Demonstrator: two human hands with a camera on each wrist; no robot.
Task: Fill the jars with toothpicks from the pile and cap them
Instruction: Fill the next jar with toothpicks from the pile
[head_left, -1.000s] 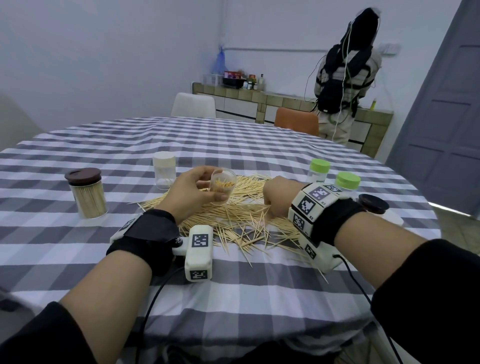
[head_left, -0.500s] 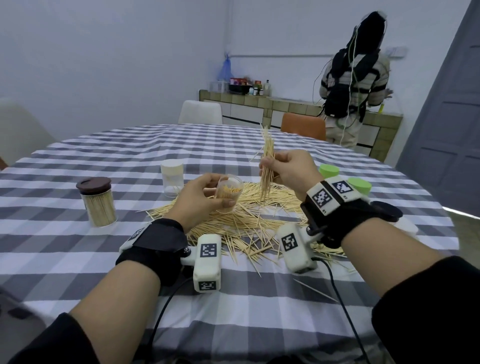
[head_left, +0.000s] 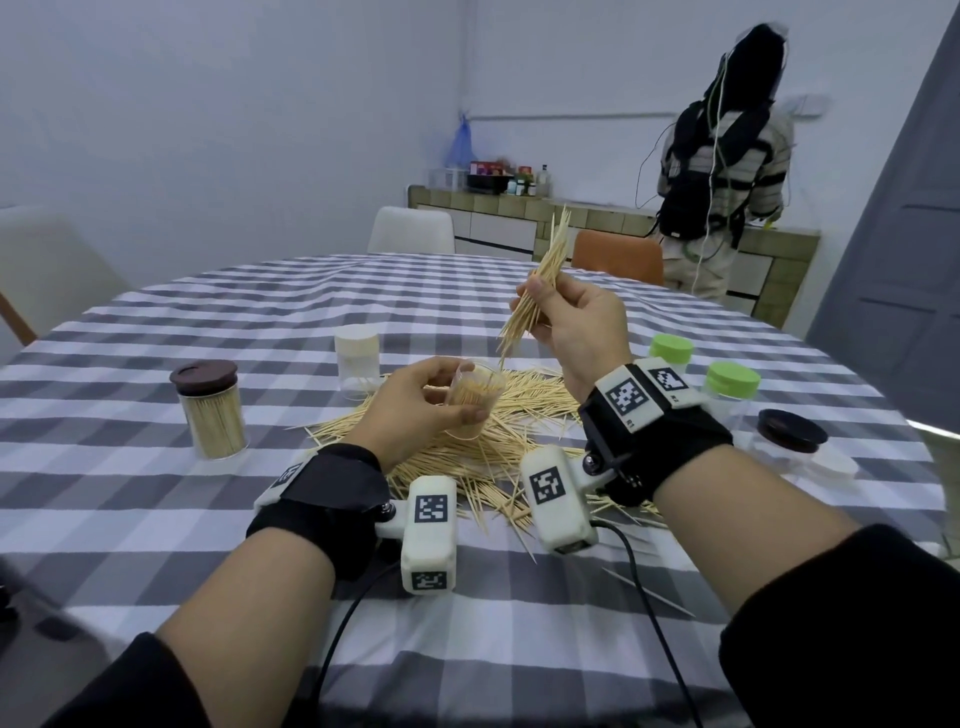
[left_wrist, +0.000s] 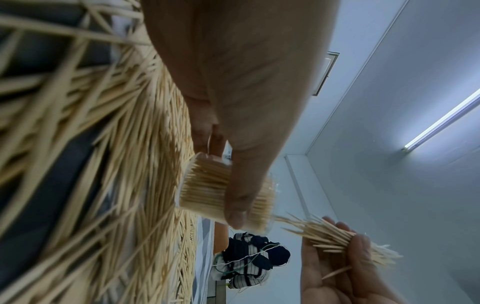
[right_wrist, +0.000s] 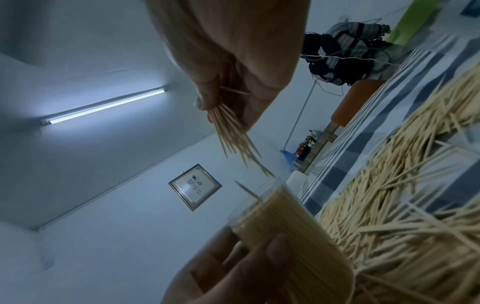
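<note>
Toothpick bundle (head_left: 537, 283) pinched in right hand (head_left: 582, 332), tips nearing open jar (head_left: 470, 402) gripped by left hand (head_left: 415, 410); keep bundle aligned, feed slowly.

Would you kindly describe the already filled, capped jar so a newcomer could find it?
Start at the toothpick pile on the checked table. Look left of it: the brown-lidded jar stands alone, the only capped jar packed with toothpicks.

jar (head_left: 470, 402): clear glossy plastic | toothpicks (head_left: 535, 283): pale matt wood | tablecloth (head_left: 156, 499): checked cloth

No legible text or labels.
</note>
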